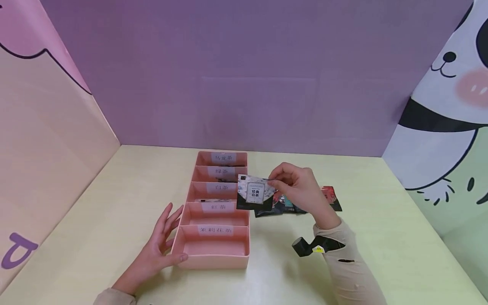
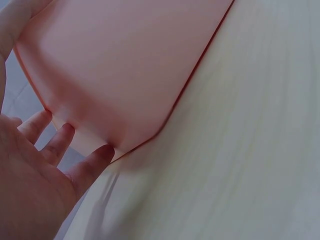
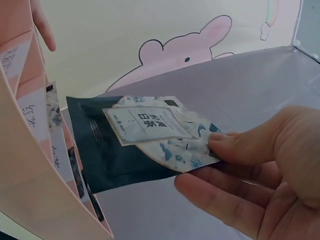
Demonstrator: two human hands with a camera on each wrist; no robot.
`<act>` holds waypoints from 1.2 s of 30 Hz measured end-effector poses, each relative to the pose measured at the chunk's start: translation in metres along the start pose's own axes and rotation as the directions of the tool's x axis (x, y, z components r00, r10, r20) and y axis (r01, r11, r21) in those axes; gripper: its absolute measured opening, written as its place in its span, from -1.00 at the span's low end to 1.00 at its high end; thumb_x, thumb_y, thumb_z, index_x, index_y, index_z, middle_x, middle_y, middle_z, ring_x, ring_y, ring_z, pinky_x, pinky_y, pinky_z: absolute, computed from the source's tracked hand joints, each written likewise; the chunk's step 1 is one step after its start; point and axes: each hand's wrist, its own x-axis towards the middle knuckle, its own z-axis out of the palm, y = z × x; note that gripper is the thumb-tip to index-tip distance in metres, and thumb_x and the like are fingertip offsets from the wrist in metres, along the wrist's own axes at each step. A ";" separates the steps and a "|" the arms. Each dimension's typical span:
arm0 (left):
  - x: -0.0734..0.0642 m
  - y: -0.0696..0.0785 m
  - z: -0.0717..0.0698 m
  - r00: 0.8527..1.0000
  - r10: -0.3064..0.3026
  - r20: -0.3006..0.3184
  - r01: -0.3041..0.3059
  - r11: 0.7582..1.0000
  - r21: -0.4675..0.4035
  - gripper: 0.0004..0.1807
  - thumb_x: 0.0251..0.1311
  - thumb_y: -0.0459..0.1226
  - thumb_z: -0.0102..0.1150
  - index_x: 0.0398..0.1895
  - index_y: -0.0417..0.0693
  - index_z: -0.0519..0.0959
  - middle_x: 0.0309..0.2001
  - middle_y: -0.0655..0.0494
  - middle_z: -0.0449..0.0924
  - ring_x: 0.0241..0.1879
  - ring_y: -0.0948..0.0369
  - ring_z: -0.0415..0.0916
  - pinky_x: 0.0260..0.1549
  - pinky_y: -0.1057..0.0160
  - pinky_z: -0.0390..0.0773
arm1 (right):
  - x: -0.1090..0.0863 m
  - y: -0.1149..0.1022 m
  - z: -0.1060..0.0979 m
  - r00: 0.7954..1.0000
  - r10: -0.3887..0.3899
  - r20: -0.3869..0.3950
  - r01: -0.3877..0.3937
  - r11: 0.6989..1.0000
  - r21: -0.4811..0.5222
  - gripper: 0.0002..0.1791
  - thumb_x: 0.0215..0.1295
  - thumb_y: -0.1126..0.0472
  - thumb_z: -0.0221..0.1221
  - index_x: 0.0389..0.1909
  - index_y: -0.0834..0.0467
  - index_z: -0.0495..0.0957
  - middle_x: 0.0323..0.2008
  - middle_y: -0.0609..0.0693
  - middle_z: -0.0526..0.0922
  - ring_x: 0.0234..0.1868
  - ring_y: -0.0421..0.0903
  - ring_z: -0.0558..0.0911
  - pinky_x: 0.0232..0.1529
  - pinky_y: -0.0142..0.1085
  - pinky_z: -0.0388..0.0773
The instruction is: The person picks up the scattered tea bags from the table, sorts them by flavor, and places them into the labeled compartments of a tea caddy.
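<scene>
In the head view a pink divided box (image 1: 213,262) with labelled compartments stands on the table. My left hand (image 1: 162,243) is at its near left corner, thumb at the front and fingers spread along the left side. The left wrist view shows the fingertips (image 2: 106,150) touching the box wall. My right hand (image 1: 299,188) pinches a tea bag packet (image 1: 255,195) by its edge between thumb and fingers. The black and white packet is held over the box's right edge, beside the third and fourth compartments. In the right wrist view its printed face (image 3: 145,127) shows.
Several dark tea packets (image 1: 267,212) lie on the table right of the box, partly behind my right hand. A red and black packet (image 1: 332,198) lies further right. Packets stand in the box's farther compartments. A purple wall (image 1: 228,84) closes the back of the table.
</scene>
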 end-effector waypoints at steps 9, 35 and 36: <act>-0.004 -0.001 -0.001 1.000 -0.030 -0.005 0.030 0.999 0.015 0.25 0.09 -0.53 0.31 0.61 0.18 -0.36 0.58 0.15 -0.07 0.36 0.50 0.12 0.14 0.47 0.33 | -0.001 -0.002 0.016 0.998 -0.063 -0.007 0.063 0.998 0.023 -0.89 0.20 0.53 0.26 -0.33 0.29 0.60 -0.40 0.15 0.73 -0.50 0.04 0.67 -0.49 -0.32 0.61; 0.000 0.001 0.001 1.000 -0.007 -0.005 0.007 1.000 -0.009 0.24 0.09 -0.51 0.33 0.61 0.16 -0.33 0.55 0.30 -0.01 0.36 0.48 0.14 0.13 0.46 0.34 | 0.018 0.016 0.033 0.977 -0.108 -0.184 0.117 0.992 0.038 -0.91 0.28 0.54 0.18 -0.30 0.33 0.59 -0.29 0.25 0.74 -0.33 0.11 0.74 -0.31 -0.29 0.68; 0.000 0.001 0.001 1.000 -0.004 -0.006 0.004 1.000 -0.007 0.24 0.09 -0.52 0.33 0.61 0.16 -0.33 0.55 0.29 -0.01 0.36 0.48 0.14 0.13 0.45 0.35 | 0.019 0.017 0.034 0.977 -0.117 -0.180 0.125 0.991 0.036 -0.91 0.28 0.54 0.18 -0.30 0.33 0.59 -0.28 0.26 0.74 -0.33 0.11 0.74 -0.31 -0.28 0.69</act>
